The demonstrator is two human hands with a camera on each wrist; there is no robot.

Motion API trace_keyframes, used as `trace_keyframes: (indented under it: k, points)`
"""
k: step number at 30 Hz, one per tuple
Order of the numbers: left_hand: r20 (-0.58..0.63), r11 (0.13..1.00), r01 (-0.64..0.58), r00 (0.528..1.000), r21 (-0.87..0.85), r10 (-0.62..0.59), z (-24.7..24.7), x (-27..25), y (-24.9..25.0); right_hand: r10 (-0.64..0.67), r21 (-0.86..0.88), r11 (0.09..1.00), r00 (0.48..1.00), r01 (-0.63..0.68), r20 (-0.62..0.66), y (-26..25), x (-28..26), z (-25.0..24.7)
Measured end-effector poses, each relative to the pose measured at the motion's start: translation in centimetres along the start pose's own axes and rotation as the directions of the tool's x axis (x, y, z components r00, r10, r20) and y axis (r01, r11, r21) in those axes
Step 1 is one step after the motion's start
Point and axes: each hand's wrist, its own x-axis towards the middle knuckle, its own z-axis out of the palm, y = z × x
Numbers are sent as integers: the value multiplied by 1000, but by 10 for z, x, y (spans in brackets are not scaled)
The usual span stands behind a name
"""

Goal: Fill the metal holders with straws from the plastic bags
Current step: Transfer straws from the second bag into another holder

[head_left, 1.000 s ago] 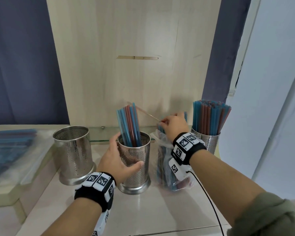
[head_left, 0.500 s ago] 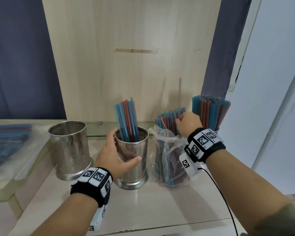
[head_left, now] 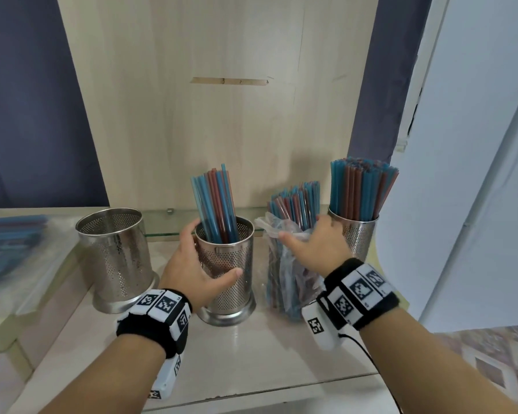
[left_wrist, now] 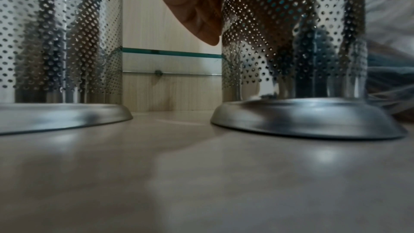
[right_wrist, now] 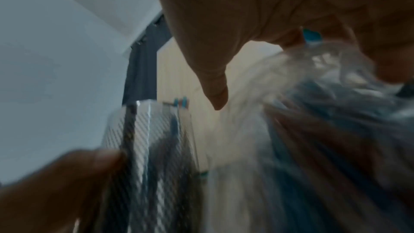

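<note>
Three perforated steel cylinders (head_left: 115,258), crinkled clear bag (head_left: 284,264) of straws (head_left: 296,201)

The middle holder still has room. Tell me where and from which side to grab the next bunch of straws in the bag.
Pinch the straws by their bare tops, where they stand upright clear of the plastic bag, coming from above. Lower down, the bag's film wraps them. The right hand is at the bag's mouth; the left hand holds the middle holder.

Right wrist view is motion-blurred: the bag (right_wrist: 325,130) and holder (right_wrist: 147,139) beside the right hand (right_wrist: 257,15) smear, finger contact indeterminate; the left hand (head_left: 192,264) has fingers hidden behind its gripped holder (head_left: 226,264), whose top the left wrist view crops.
</note>
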Motion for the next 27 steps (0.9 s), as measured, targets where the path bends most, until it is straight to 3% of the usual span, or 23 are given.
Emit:
trace_keyframes:
  k: [5,12,15,18,22,24,27]
  points:
    - [-7,1000,7,1000,7,-7,0,0,1,79,47,996,997,-80,17,1,21,29]
    - [-11,1000,12,1000,-10,-12,0,-1,2,108,154,978,974,-140,201,7,49,29]
    - [-10,1000,13,1000,-6,-13,-1,-1,2,47,230,969,984,-86,171,13,52,31]
    - [-10,1000,9,1000,-16,-9,-1,-1,2,-36,316,948,999,29,18,12,47,30]
    - [-16,1000,7,1000,-24,-7,-1,-1,3,-130,544,811,972,217,-194,4,44,33]
    - [-15,1000,13,1000,-24,-13,-1,-1,3,-148,586,776,971,233,-190,0,44,35]
    - [-8,1000,14,1000,-22,-14,-2,-2,4,-158,528,830,983,182,-91,-2,44,35]
